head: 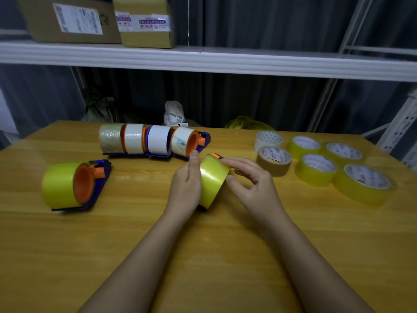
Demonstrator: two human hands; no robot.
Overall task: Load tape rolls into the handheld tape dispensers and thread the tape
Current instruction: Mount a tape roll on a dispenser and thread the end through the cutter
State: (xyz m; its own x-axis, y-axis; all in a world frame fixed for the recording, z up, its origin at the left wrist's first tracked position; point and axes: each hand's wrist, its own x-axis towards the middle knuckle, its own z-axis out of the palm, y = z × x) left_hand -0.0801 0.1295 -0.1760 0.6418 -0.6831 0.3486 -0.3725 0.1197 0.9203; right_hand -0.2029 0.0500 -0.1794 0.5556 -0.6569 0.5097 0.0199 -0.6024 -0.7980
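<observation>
On top shelf, two cardboard boxes bear unreadable labels.

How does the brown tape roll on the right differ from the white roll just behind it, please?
The brown tape roll is tan and opaque; the white roll is pale and whitish. The brown one lies nearer the person, tilted, partly hiding the white one. Both lie loose on the table, in no dispenser, with printed cores.
</observation>
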